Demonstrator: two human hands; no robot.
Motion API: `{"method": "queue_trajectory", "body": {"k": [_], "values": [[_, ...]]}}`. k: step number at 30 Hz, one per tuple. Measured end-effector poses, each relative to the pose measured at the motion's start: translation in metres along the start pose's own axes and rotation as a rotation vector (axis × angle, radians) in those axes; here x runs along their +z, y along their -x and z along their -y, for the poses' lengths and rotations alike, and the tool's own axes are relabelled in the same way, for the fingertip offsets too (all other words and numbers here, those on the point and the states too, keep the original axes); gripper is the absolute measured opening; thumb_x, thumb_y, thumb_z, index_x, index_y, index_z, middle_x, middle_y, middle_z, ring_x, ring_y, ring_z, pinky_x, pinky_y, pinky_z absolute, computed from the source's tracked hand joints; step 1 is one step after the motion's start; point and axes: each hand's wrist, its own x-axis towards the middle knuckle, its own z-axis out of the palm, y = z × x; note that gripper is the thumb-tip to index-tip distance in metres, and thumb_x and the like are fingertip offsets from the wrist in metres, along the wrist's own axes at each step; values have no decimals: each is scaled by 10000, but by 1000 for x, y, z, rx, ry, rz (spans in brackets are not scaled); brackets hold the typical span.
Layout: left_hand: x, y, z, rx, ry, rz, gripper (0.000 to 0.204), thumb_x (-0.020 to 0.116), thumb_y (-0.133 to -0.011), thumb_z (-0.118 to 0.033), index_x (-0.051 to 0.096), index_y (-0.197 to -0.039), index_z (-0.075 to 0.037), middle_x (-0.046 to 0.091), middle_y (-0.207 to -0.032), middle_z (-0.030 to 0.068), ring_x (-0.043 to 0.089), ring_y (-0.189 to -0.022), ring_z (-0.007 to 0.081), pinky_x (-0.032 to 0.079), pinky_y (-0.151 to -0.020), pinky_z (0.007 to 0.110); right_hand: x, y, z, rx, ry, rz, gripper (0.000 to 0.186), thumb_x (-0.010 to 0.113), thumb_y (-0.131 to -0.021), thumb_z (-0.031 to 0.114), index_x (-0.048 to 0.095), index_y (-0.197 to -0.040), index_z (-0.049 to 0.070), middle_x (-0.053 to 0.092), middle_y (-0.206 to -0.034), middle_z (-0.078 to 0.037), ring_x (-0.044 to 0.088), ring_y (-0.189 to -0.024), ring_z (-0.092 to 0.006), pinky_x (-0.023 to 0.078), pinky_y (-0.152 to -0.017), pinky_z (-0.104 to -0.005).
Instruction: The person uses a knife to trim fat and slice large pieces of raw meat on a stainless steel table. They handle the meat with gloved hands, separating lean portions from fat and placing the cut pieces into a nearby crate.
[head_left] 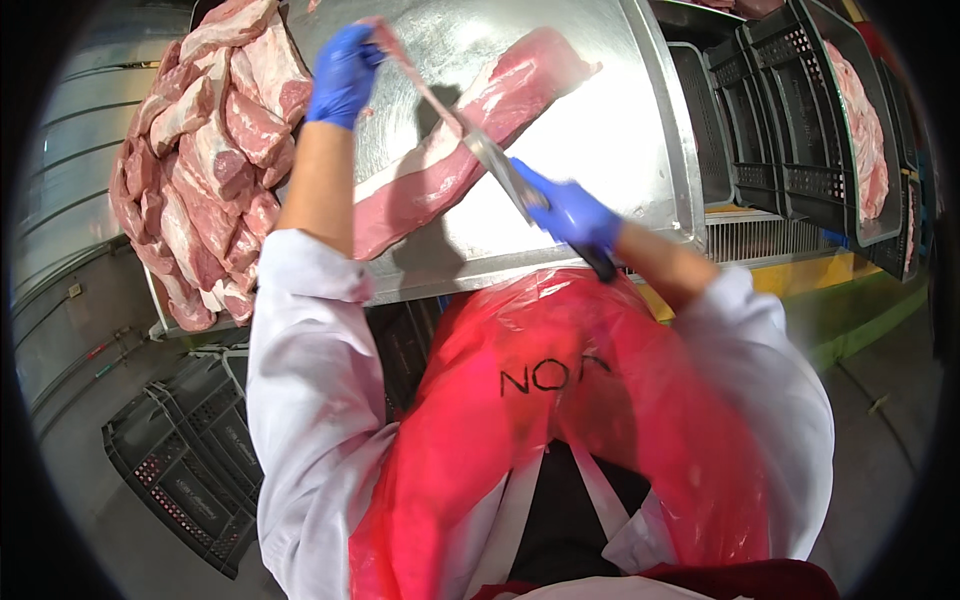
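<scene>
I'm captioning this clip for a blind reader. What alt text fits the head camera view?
Seen from above, a person in blue gloves trims a long slab of raw meat on a steel table: the right hand holds a knife, while the left hand pulls up a thin strip. More cut meat is piled at left; dark plastic crates stand at right.

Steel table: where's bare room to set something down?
On the steel table, bare metal lies right of the long meat slab, up to the right rim, and above it. Crowded: the meat pile at left, and mid-table, where both hands work the knife.
</scene>
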Motion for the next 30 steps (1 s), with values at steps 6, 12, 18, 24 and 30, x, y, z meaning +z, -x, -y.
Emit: {"method": "queue_trajectory", "body": {"k": [6, 12, 18, 24, 30], "values": [[-247, 34, 9, -355, -1619, 196, 354, 755, -823, -245, 692, -1074, -3, 720, -982, 111, 681, -898, 213, 534, -773, 333, -32, 44, -1, 72, 5, -25, 739, 557, -932, 170, 264, -1606, 246, 646, -653, -90, 622, -548, -157, 540, -594, -323], [-34, 76, 74, -83, -1580, 510, 556, 677, -816, -199, 478, -1319, -71, 654, -1181, 271, 618, -1106, 473, 487, -961, 499, -18, -87, -7, -31, -372, -187, 764, 569, -937, 148, 235, -1614, 262, 623, -759, -82, 579, -552, -118, 521, -547, -283], [-2, 63, 46, 57, -1749, 572, 395, 614, -877, -170, 439, -1217, -70, 677, -1029, 262, 647, -935, 483, 514, -796, 530, -1, -113, 15, 112, -133, -7, 762, 517, -956, 184, 164, -1624, 285, 641, -813, -118, 601, -583, -163, 546, -581, -322], [20, 45, 39, 81, -1848, 728, 348, 576, -902, -173, 418, -1191, -62, 679, -902, 228, 654, -846, 468, 514, -730, 526, 11, -73, 14, 77, -73, 59, 725, 430, -975, 200, 126, -1627, 292, 628, -799, -139, 583, -554, -195, 554, -573, -354], [32, 29, 25, -222, -1733, 629, 270, 428, -977, -245, 525, -1079, -15, 692, -836, 203, 662, -635, 331, 546, -656, 445, 32, -67, 19, 140, -96, 89, 742, 442, -973, 207, 105, -1629, 285, 620, -791, -150, 602, -599, -240, 549, -621, -380]]}}
